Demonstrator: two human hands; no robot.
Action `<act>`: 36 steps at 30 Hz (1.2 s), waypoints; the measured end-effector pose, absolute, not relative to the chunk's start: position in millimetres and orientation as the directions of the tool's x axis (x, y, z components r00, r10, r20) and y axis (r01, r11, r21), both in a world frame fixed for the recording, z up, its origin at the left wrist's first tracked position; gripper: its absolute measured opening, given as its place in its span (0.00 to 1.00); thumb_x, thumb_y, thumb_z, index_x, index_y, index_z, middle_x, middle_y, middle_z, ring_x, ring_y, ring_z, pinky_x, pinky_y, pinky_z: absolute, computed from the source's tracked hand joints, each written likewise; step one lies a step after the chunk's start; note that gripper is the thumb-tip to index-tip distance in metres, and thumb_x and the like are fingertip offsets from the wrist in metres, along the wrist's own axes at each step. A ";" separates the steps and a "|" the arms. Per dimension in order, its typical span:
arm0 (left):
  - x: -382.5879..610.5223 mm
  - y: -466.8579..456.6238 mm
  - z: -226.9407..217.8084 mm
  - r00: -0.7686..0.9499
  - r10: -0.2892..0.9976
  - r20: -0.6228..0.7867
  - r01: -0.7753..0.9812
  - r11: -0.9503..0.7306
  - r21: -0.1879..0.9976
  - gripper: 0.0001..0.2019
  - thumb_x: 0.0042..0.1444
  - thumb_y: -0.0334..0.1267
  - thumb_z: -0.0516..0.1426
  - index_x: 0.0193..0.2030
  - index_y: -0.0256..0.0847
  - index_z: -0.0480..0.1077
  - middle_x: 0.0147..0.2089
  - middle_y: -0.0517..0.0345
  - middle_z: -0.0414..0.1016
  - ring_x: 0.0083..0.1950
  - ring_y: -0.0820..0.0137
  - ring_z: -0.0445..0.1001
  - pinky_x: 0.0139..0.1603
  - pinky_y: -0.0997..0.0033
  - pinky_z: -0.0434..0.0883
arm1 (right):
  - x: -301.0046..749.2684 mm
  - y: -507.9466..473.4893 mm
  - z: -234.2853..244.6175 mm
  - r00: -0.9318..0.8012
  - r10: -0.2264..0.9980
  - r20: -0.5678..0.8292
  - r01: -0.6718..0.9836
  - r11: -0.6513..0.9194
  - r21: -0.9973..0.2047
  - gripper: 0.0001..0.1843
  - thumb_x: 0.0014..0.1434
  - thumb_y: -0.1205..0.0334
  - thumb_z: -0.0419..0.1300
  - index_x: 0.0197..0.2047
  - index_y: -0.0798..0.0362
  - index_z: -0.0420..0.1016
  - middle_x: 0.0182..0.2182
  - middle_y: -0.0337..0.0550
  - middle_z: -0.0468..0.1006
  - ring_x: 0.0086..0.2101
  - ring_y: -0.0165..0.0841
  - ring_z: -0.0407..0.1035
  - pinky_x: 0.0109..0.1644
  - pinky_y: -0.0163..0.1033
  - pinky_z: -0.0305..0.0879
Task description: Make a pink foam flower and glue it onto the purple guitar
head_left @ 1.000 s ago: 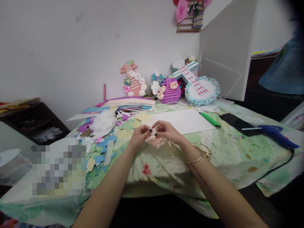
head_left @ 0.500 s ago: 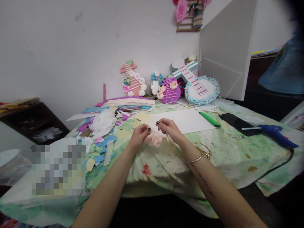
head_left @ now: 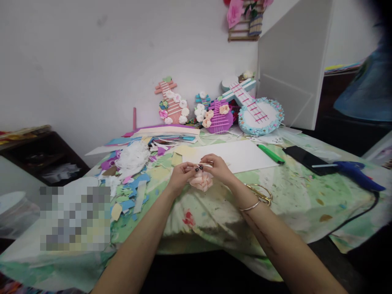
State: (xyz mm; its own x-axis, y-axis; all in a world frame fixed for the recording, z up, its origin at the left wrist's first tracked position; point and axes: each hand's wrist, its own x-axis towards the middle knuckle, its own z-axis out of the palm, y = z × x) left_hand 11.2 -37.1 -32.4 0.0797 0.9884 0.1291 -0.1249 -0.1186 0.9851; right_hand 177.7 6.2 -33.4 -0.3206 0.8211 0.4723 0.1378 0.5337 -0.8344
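A small peach paper flower hangs between my two hands over the middle of the cloth-covered table. My left hand pinches it from the left with fingers closed. My right hand pinches from the right and also holds a thin pale stick that lies level across the top of the flower. Both thumbs meet above the flower. A bangle circles my right wrist.
Gold scissors lie by my right wrist. White sheet, green marker, black phone and blue glue gun lie to the right. Paper scraps pile at left. Decorated paper guitars lean on the wall.
My hands parted slightly, then came together again. The thin stick, hanging down from my right hand before, now lies level above the flower.
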 end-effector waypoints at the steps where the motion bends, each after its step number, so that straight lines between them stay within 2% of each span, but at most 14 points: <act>1: 11.4 -37.3 -31.9 0.077 0.989 0.127 -0.125 -0.116 0.985 0.19 0.37 0.43 0.68 0.34 0.34 0.72 0.26 0.56 0.76 0.24 0.74 0.72 0.26 0.77 0.65 | 177.4 6.4 -34.0 -0.321 0.816 0.480 0.157 0.546 -0.823 0.04 0.47 0.65 0.62 0.30 0.54 0.76 0.35 0.43 0.73 0.38 0.32 0.66 0.46 0.40 0.62; 4: 12.0 -38.3 -30.3 0.064 0.991 0.121 -0.123 -0.113 0.986 0.19 0.36 0.43 0.68 0.33 0.34 0.73 0.26 0.56 0.76 0.24 0.73 0.72 0.26 0.76 0.65 | 177.1 4.2 -31.7 -0.332 0.799 0.501 0.212 0.581 -0.786 0.04 0.49 0.63 0.63 0.30 0.53 0.76 0.33 0.43 0.73 0.36 0.33 0.66 0.45 0.39 0.62; 7: 12.4 -39.1 -29.4 0.045 0.992 0.118 -0.108 -0.112 0.988 0.17 0.36 0.42 0.68 0.32 0.34 0.74 0.25 0.56 0.76 0.24 0.73 0.72 0.26 0.76 0.66 | 177.0 0.0 -27.2 -0.375 0.755 0.538 0.312 0.649 -0.694 0.06 0.52 0.61 0.61 0.33 0.52 0.77 0.33 0.43 0.75 0.37 0.33 0.67 0.43 0.38 0.61; 9: 12.7 -39.3 -29.2 0.028 0.993 0.113 -0.095 -0.110 0.989 0.16 0.36 0.41 0.68 0.32 0.33 0.75 0.24 0.56 0.76 0.24 0.73 0.72 0.26 0.76 0.65 | 176.7 -1.6 -25.9 -0.405 0.737 0.541 0.379 0.674 -0.634 0.06 0.54 0.62 0.60 0.33 0.52 0.78 0.32 0.42 0.76 0.36 0.32 0.68 0.41 0.36 0.61; 12: 13.1 -39.2 -29.4 0.017 0.994 0.105 -0.084 -0.103 0.991 0.16 0.36 0.41 0.68 0.32 0.33 0.76 0.25 0.54 0.77 0.24 0.73 0.72 0.26 0.75 0.66 | 176.1 -1.5 -26.9 -0.405 0.749 0.525 0.424 0.662 -0.618 0.06 0.54 0.66 0.59 0.32 0.52 0.78 0.29 0.41 0.77 0.32 0.31 0.68 0.37 0.35 0.60; 17: 13.4 -39.5 -30.2 0.031 0.993 0.110 -0.081 -0.107 0.991 0.18 0.36 0.42 0.68 0.34 0.33 0.77 0.27 0.52 0.78 0.25 0.71 0.73 0.26 0.74 0.67 | 175.3 -1.7 -27.0 -0.403 0.740 0.538 0.444 0.672 -0.593 0.07 0.54 0.65 0.58 0.32 0.51 0.79 0.27 0.41 0.78 0.30 0.32 0.67 0.35 0.36 0.59; 26: 13.1 -40.4 -27.8 0.024 0.983 0.183 -0.057 -0.181 0.982 0.16 0.36 0.41 0.67 0.32 0.33 0.77 0.26 0.55 0.77 0.26 0.73 0.71 0.28 0.75 0.66 | 175.1 -4.3 -24.0 -0.378 0.731 0.568 0.460 0.680 -0.570 0.06 0.54 0.67 0.59 0.32 0.52 0.79 0.27 0.41 0.78 0.30 0.31 0.67 0.37 0.36 0.60; 31: 11.9 -38.8 -29.9 -0.021 0.977 0.212 -0.039 -0.213 0.976 0.16 0.45 0.47 0.61 0.24 0.32 0.76 0.19 0.60 0.70 0.23 0.74 0.67 0.25 0.75 0.63 | 173.4 -5.9 -24.9 -0.373 0.706 0.602 0.466 0.703 -0.537 0.06 0.54 0.68 0.60 0.33 0.52 0.78 0.28 0.41 0.77 0.31 0.32 0.65 0.37 0.37 0.59; 36: 11.1 -38.6 -29.9 -0.045 0.972 0.229 0.021 -0.228 0.973 0.12 0.42 0.42 0.63 0.25 0.33 0.77 0.21 0.60 0.73 0.23 0.75 0.67 0.26 0.75 0.64 | 171.5 -8.3 -25.0 -0.360 0.638 0.681 0.445 0.759 -0.475 0.04 0.55 0.69 0.60 0.31 0.52 0.76 0.26 0.41 0.76 0.31 0.32 0.63 0.37 0.37 0.58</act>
